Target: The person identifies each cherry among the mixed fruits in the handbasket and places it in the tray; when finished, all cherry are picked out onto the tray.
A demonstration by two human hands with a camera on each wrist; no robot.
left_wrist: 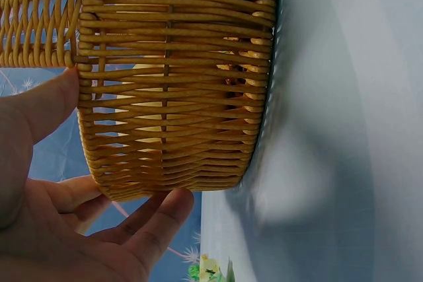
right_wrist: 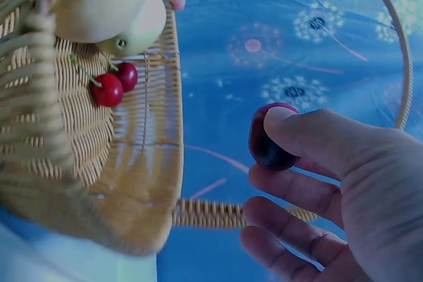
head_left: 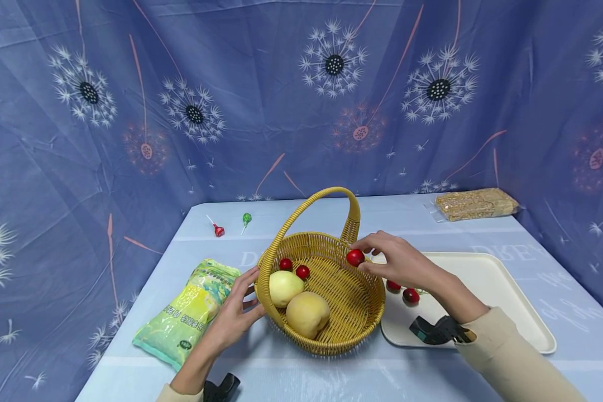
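My right hand [head_left: 404, 263] pinches a red cherry [head_left: 354, 257] between thumb and fingertips, holding it at the right rim of the yellow wicker basket [head_left: 331, 329], beside the foot of its arched handle. The basket's bowl lies to the left of and below the fruit, where two cherries [head_left: 294, 268] and two pale pears [head_left: 296, 301] already rest. My left hand [head_left: 233, 312] steadies the basket's opposite wall with straight fingers pressed to the weave; from the wrist view it seems to brace rather than clasp. Two more cherries [head_left: 403, 292] wait on the cream tray [head_left: 507, 312] just right of the basket, nearer my right hand.
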